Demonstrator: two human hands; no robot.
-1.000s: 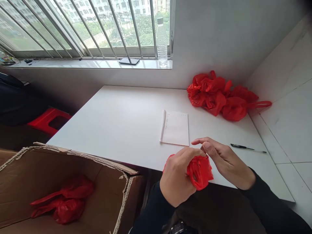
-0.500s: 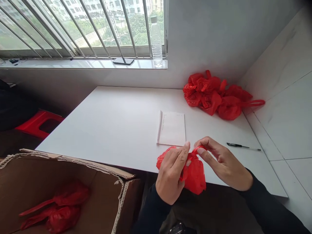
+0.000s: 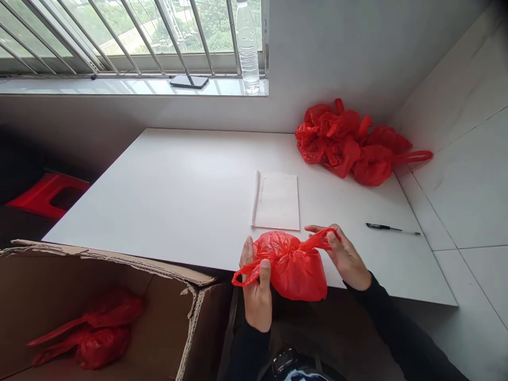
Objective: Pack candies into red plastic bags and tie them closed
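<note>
A tied red plastic bag (image 3: 296, 272) hangs between my hands at the table's near edge, bulging below a knot in its middle. Its left handle loop crosses my left hand (image 3: 257, 296), which holds it under the thumb with the other fingers stretched upward. My right hand (image 3: 348, 259) pinches the opposite handle between thumb and fingers, drawing it out to the right. What the bag contains cannot be seen. Just beyond it lies a notepad (image 3: 277, 202) with a pale cover.
Several red bags (image 3: 341, 140) are heaped in the table's back right corner. A pen (image 3: 391, 228) lies on the right of the white table (image 3: 178, 185). At lower left, a cardboard box (image 3: 166, 323) holds red bags (image 3: 101, 344). A bottle (image 3: 248, 50) and phone (image 3: 189, 81) rest on the windowsill.
Both hands have moved apart from the knot, stretching the bag's two handles outward. The bag now shows more fully between them. The camera view has tipped slightly downward.
</note>
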